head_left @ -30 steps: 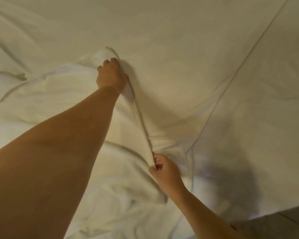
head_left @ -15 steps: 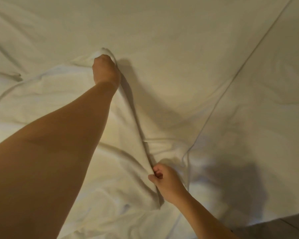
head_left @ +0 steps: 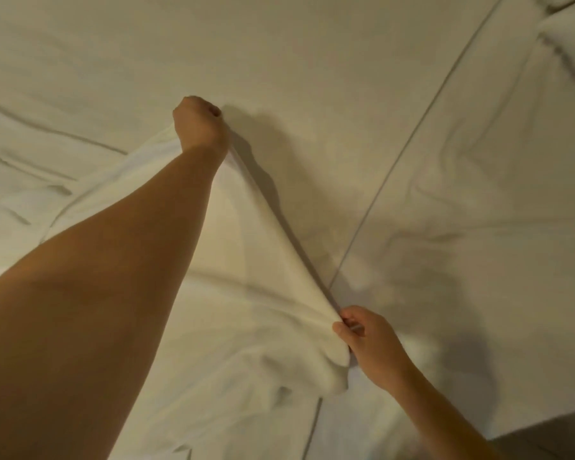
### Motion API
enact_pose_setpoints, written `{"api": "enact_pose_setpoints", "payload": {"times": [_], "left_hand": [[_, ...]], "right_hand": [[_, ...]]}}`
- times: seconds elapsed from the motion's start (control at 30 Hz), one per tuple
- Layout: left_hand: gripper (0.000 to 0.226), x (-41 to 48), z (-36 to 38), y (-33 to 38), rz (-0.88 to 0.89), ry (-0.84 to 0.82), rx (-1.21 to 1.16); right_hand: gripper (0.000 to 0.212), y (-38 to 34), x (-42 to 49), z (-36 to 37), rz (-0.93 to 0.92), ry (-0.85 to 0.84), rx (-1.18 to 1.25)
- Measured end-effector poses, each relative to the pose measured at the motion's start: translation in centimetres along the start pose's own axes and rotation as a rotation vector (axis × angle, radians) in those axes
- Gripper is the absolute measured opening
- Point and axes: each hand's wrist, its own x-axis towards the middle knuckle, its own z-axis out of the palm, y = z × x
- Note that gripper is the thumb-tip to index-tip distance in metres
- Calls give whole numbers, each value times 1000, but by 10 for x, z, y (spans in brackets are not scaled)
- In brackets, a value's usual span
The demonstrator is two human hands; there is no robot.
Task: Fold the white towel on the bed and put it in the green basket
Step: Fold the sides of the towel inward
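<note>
The white towel [head_left: 246, 293] lies rumpled on the bed, its right edge lifted and stretched taut between my hands. My left hand [head_left: 200, 124] is a fist closed on the far corner, arm reaching across the towel. My right hand [head_left: 369, 343] pinches the near corner between thumb and fingers, close to me. The towel's left part is hidden under my left forearm. The green basket is not in view.
The bed [head_left: 346, 94] is covered in a pale wrinkled sheet with a dark seam line [head_left: 402, 154] running diagonally. A pillow [head_left: 571, 44] shows at the top right corner. The bed's edge and floor [head_left: 551, 439] lie at the bottom right.
Both hands have drawn apart, pulling the towel's edge straight and tight. My left hand has closed fully into a fist over the far corner. The view has shifted left and down.
</note>
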Motion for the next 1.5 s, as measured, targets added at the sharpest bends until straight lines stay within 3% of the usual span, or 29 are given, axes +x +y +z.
{"api": "enact_pose_setpoints", "payload": {"times": [0.4,0.6,0.83,1.0,1.17,1.5], "left_hand": [[17,-50,122,196,116,-96,-125],[21,-73,160,238,166,-172,-54],[33,-86,166,206,263,-335,18],[50,-90,144,163,305,-408,126],[52,-82,95,99,270,-394,177],[53,-52,-3,-76,119,-302,266]], "right_hand": [[1,68,19,-193,27,307,-19],[6,96,30,-231,47,343,-77],[15,104,34,-209,66,458,-85],[32,96,23,-192,-53,521,-157],[38,73,16,-156,-159,471,-289],[39,21,12,-14,-263,252,-279]]}}
